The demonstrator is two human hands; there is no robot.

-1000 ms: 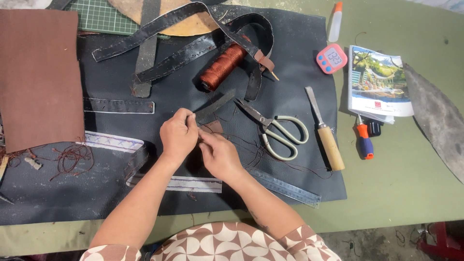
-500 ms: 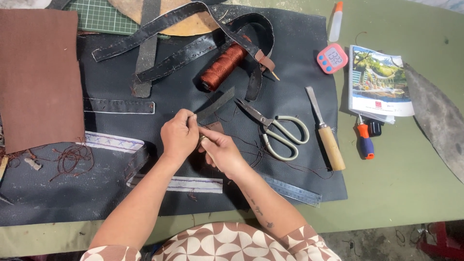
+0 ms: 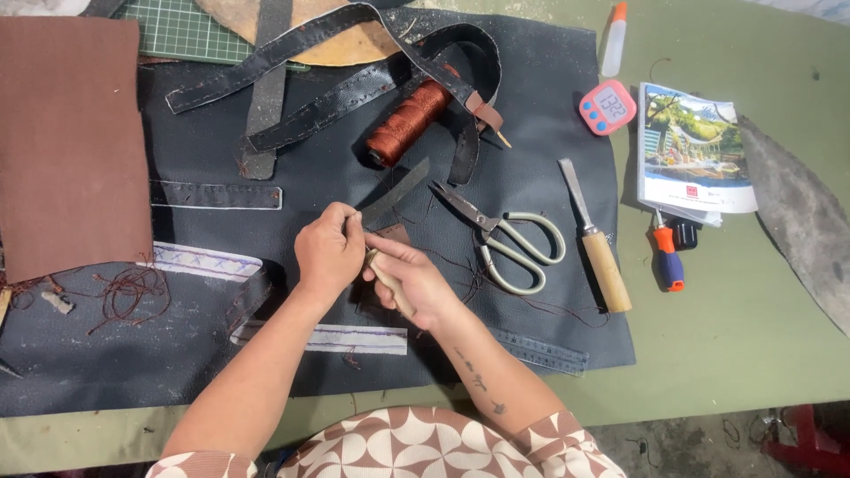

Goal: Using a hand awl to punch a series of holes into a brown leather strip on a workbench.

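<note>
Fingers of the left hand are pinching the dark leather strip, its long axis running toward the desk's far right corner. The right hand, touching the left, is gripping a wooden-handled tool just beneath it.

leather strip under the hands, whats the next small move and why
Probably press the wooden-handled tool in the right hand down into the small brown leather piece. The left hand already pinches the dark strip against it, and the tool's tip, hidden by the fingers, seems to sit there.

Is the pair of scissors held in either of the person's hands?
No, the scissors lie on the dark leather sheet, apart from the right hand and left hand.
</note>
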